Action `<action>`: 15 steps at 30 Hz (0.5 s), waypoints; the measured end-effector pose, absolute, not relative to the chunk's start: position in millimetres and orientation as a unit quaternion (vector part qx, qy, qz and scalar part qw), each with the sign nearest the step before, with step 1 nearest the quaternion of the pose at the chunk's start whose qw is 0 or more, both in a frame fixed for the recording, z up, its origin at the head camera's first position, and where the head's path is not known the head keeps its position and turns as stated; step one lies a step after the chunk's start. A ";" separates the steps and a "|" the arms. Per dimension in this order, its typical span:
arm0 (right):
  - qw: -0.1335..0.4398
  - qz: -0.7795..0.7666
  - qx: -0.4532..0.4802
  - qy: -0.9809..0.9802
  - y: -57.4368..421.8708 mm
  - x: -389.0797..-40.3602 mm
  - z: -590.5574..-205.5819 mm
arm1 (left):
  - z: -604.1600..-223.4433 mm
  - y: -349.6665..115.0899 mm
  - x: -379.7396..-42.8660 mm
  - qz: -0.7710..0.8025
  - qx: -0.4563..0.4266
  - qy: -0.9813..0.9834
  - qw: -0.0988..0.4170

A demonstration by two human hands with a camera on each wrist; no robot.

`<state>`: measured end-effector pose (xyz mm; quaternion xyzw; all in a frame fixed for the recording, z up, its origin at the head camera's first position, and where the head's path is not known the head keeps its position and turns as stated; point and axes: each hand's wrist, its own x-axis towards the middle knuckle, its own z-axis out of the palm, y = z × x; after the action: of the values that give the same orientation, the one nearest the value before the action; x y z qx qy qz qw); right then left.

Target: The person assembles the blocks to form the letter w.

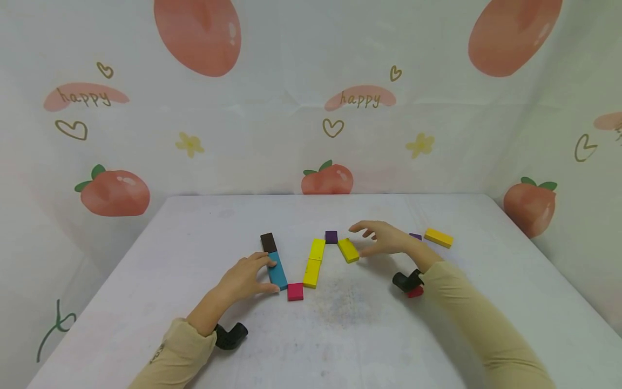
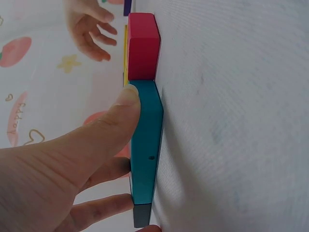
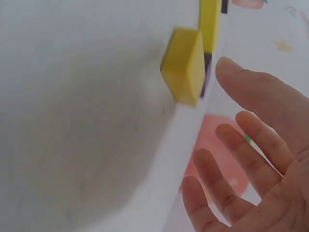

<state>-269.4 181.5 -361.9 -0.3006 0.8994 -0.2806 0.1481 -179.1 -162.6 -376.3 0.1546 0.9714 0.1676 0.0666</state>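
A blue block [image 1: 277, 273] lies between a black block [image 1: 268, 242] at its far end and a red block [image 1: 295, 292] at its near end. My left hand [image 1: 245, 278] rests along the blue block, its thumb [image 2: 127, 99] touching near the red end. Two fingers of that hand meet the block's side farther along in the left wrist view. My right hand [image 1: 385, 236] hovers beside a tilted yellow block [image 1: 348, 250], holding nothing; thumb and fingers are spread apart in the right wrist view.
Two yellow blocks [image 1: 315, 263] run end to end up from the red one to a purple block [image 1: 331, 237]. At the right lie another yellow block [image 1: 439, 237], a mostly hidden purple piece [image 1: 415, 236] and a red piece [image 1: 415, 292] under the right wrist's black mount [image 1: 408, 281].
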 end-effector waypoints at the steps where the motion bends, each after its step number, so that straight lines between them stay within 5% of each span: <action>1: 0.141 -0.283 -0.302 0.899 186.1 -269.8 -361.2 | -375.8 -162.5 -178.7 0.168 0.154 0.971 0.067; 15: 0.091 -0.275 -0.232 0.929 255.2 -266.9 -357.9 | -379.8 -164.4 -180.8 0.176 0.166 0.969 0.056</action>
<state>-266.9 255.2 -357.9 -0.2317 0.9285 -0.2754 0.0910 -180.8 -164.4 -379.8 0.1661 0.9687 0.1758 0.0563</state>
